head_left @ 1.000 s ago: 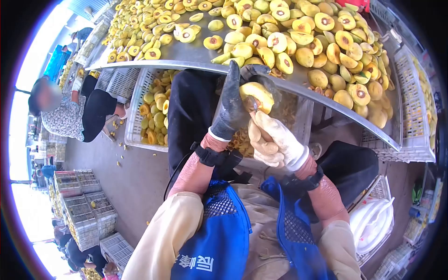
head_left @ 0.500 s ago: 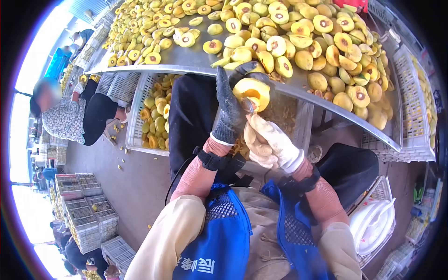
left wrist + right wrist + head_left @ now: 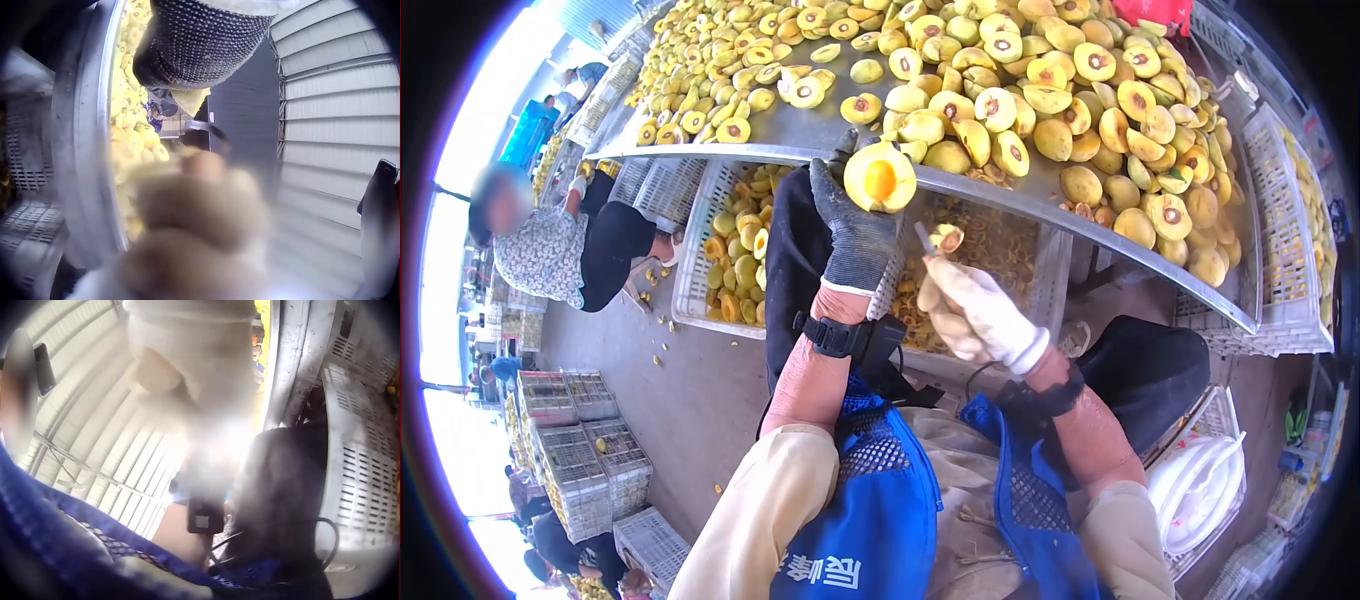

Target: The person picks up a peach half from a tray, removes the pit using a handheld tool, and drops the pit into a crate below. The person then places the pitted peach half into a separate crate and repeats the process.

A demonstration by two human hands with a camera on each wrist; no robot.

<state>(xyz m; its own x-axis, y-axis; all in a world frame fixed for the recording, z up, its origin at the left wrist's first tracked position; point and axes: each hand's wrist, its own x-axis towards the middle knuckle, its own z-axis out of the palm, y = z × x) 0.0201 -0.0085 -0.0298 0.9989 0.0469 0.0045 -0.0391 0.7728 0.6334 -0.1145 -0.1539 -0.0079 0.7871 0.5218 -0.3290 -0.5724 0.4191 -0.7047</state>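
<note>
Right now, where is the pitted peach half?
In the head view, the left hand holds the peach half up at centre, against the metal table front rim, just above and left of the right hand and its small tool.

My left hand (image 3: 855,225) wears a dark grey knitted glove (image 3: 206,37) – rough cloth with tiny rubbery dots all over. My right hand (image 3: 970,305) wears a white cloth glove (image 3: 992,318), soft and matt. The round yellow peach half (image 3: 880,178) looks wet and shiny on its cut side. The small grey metal blade (image 3: 922,237) is dull. The long silver metal table (image 3: 800,132) is smooth and a bit shiny – the white plastic crate with holes (image 3: 690,255) is matt. My blue net vest (image 3: 880,500) is thin cloth.
</note>
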